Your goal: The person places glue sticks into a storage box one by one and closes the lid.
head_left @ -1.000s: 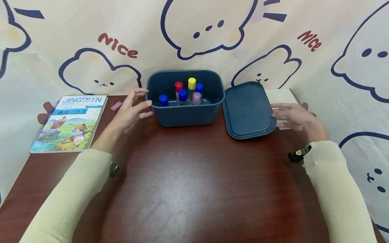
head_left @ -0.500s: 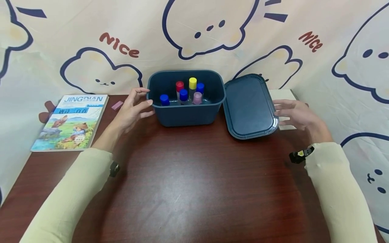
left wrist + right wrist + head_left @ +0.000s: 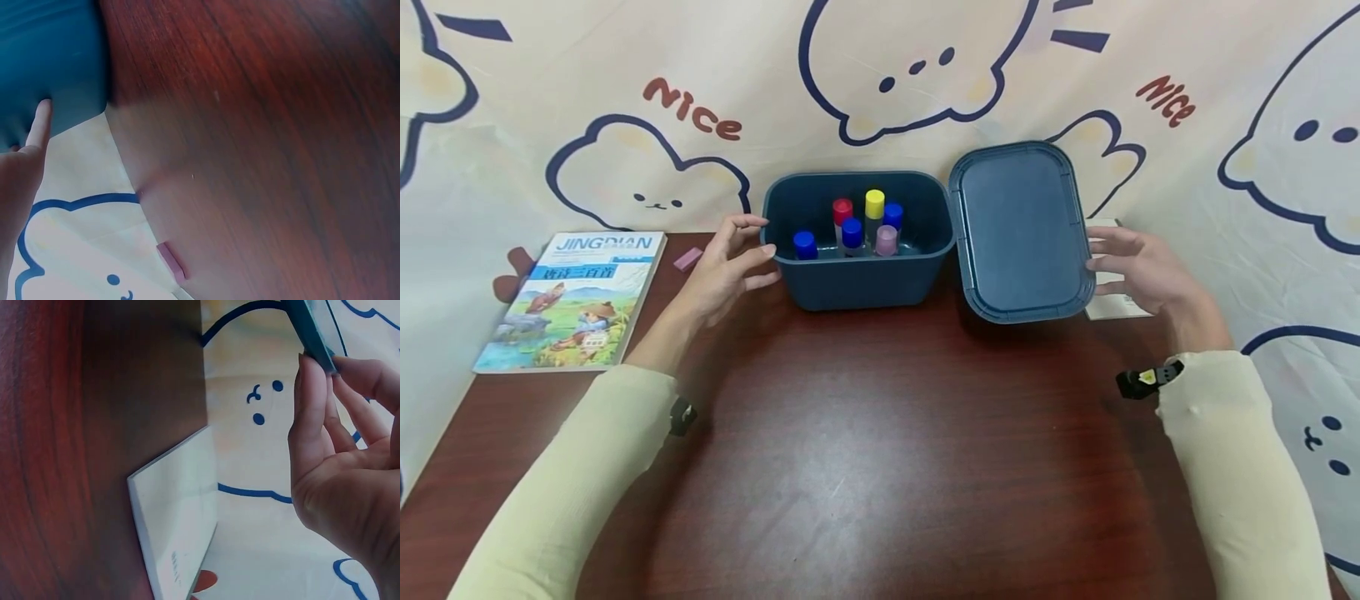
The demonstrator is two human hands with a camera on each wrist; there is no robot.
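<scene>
A dark blue storage box stands at the back of the table with several capped bottles inside. Their caps are blue, red, yellow and pale purple. My left hand is at the box's left end, fingertips against its rim and side; one extended finger meets the wall in the left wrist view. To the right, my right hand pinches the matching lid by its right edge. The lid is raised and tilted up beside the box, its left edge close to the box's right rim.
On the left lies an illustrated book, with a small pink block beside it. A white book lies under and behind my right hand. A cartoon-printed cloth rises behind the brown table.
My right hand has lifted and tilted the lid up, moving slightly right with it. The left hand and the box have stayed in place.
</scene>
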